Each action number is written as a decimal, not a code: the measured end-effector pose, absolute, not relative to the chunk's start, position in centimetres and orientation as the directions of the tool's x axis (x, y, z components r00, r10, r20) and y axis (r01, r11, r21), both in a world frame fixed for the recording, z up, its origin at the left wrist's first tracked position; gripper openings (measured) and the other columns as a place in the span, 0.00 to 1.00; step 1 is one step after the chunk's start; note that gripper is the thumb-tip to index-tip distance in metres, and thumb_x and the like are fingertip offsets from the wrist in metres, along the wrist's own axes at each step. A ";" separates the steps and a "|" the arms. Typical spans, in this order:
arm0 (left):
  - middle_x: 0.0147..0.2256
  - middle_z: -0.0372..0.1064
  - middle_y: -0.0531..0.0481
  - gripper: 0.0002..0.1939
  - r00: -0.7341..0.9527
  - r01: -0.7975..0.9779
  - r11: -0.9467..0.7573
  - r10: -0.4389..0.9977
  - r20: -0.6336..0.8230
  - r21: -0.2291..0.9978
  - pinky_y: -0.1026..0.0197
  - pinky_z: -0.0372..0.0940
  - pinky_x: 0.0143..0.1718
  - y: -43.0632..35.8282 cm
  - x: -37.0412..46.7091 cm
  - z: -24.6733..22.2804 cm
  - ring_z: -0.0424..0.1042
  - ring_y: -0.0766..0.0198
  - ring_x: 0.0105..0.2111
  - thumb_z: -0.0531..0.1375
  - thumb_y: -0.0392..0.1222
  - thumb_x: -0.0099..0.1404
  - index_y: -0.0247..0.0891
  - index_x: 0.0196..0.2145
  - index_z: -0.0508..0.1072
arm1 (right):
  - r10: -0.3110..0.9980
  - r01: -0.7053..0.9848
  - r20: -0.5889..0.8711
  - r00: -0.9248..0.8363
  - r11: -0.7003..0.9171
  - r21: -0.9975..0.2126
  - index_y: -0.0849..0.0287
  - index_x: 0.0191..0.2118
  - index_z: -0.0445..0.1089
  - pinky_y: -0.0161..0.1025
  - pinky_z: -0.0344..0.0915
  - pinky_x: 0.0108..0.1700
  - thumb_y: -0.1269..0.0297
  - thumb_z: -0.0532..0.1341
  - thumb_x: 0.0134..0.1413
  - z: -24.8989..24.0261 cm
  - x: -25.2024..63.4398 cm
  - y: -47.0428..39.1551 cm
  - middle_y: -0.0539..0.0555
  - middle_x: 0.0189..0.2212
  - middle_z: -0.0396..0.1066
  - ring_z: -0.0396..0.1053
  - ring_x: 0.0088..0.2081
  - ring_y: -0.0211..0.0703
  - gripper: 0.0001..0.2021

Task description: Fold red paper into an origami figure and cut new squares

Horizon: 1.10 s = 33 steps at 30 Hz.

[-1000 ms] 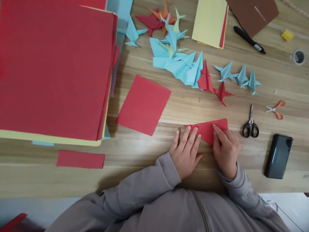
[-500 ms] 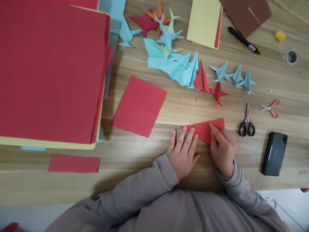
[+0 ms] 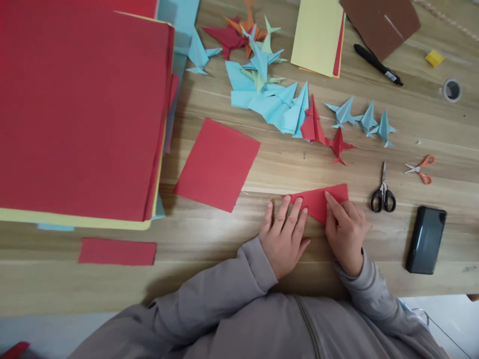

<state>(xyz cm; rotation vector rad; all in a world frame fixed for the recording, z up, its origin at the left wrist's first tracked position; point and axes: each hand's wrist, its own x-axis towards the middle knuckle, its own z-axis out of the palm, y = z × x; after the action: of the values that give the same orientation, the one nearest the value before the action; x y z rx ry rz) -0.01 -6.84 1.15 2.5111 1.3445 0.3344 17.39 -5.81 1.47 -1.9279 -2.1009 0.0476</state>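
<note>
A folded red paper [image 3: 317, 203], roughly triangular, lies on the wooden table in front of me. My left hand [image 3: 285, 239] rests flat with spread fingers, its fingertips on the paper's left part. On the right part presses the extended index finger of my right hand [image 3: 346, 228]; its other fingers are curled, and whether they pinch the lower edge is hidden. A red square sheet [image 3: 217, 164] lies to the left of my hands. Behind them are a folded red paper figure [image 3: 313, 122] and a smaller red one [image 3: 339, 146].
A large stack of red sheets [image 3: 82, 114] covers the left side, with a red strip [image 3: 118, 251] below it. Black scissors [image 3: 382, 192], orange scissors [image 3: 421, 169] and a black box [image 3: 426, 239] lie right. Blue figures [image 3: 271, 102], yellow paper [image 3: 317, 37] and a pen [image 3: 377, 65] lie behind.
The view has shifted very slightly, so the stack and the sheets on the left appear a little further right. Both hands hold the same pose on the folded red paper.
</note>
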 end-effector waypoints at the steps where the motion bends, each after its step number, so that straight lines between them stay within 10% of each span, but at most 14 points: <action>1: 0.61 0.57 0.34 0.30 0.540 0.777 -0.528 0.839 0.066 0.343 0.36 0.42 0.62 -6.9 0.0 1.2 0.52 0.39 0.63 0.54 0.51 0.65 0.28 0.59 0.62 | 0.979 0.971 0.194 -0.067 0.109 -0.213 0.57 0.50 0.72 0.38 0.56 0.33 0.70 0.53 0.60 1.4 17.4 -5.8 0.52 0.24 0.65 0.60 0.28 0.41 0.16; 33: 0.63 0.53 0.39 0.32 0.517 0.807 -0.491 0.856 0.010 0.327 0.37 0.44 0.61 -7.0 -0.1 1.5 0.47 0.36 0.64 0.54 0.53 0.64 0.34 0.61 0.61 | 0.976 0.980 0.201 -0.086 0.120 -0.161 0.59 0.50 0.72 0.39 0.55 0.33 0.71 0.54 0.59 1.4 17.4 -5.8 0.52 0.23 0.64 0.60 0.28 0.42 0.16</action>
<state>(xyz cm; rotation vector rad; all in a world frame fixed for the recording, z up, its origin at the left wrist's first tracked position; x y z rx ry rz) -0.06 -6.98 1.49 2.4794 1.3961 0.2475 17.44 -5.79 1.44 -1.9275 -2.1416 -0.0210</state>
